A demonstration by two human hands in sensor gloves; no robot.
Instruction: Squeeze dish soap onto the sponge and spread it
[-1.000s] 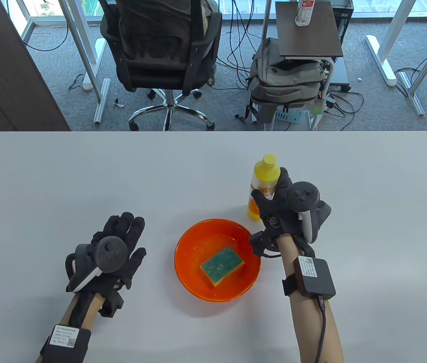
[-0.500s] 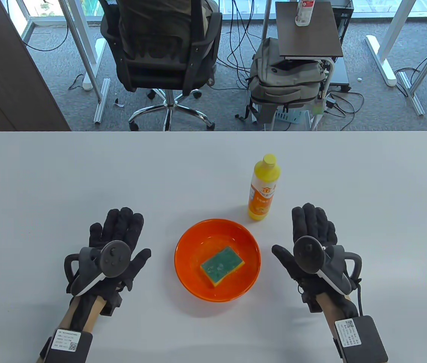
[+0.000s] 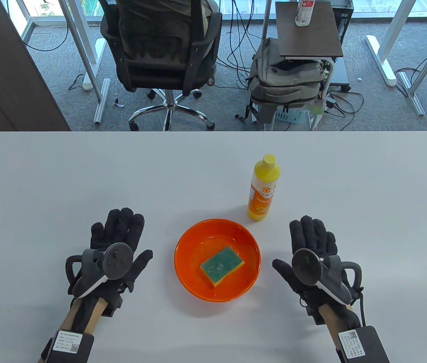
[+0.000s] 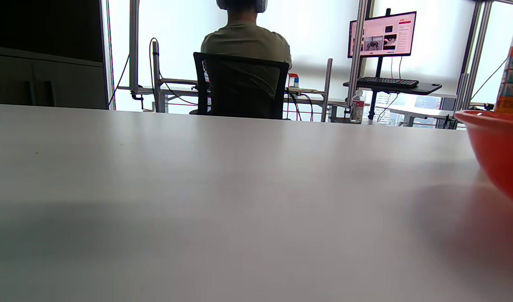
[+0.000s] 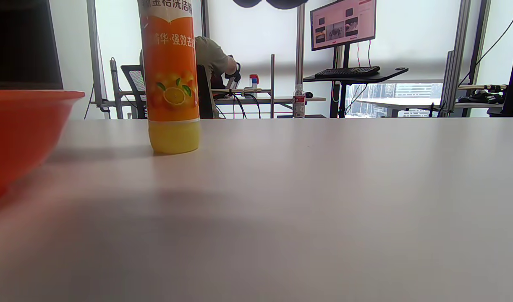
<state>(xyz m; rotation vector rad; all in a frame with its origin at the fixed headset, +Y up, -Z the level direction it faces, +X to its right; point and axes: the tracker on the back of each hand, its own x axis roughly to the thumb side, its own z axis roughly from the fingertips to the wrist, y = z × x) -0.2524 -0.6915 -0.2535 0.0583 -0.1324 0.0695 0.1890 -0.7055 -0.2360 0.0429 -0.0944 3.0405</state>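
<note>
A yellow dish soap bottle [image 3: 264,187] with an orange label stands upright on the white table, behind the orange bowl [image 3: 187,242]. It also shows in the right wrist view [image 5: 169,79]. A green-topped yellow sponge [image 3: 222,265] lies in the bowl. My left hand [image 3: 120,234] rests flat on the table left of the bowl, fingers spread, holding nothing. My right hand [image 3: 312,236] rests flat on the table right of the bowl, in front of the bottle, holding nothing. The bowl's wall shows in the left wrist view [image 4: 498,147] and the right wrist view [image 5: 21,130].
The table's far edge [image 3: 213,131] runs across the middle of the table view. Beyond it stand a black office chair [image 3: 160,49], a backpack [image 3: 285,81] and a small side table [image 3: 308,30].
My right hand let go of the soap bottle and drew back to rest flat on the table right of the bowl. My left hand shifted slightly toward me.
</note>
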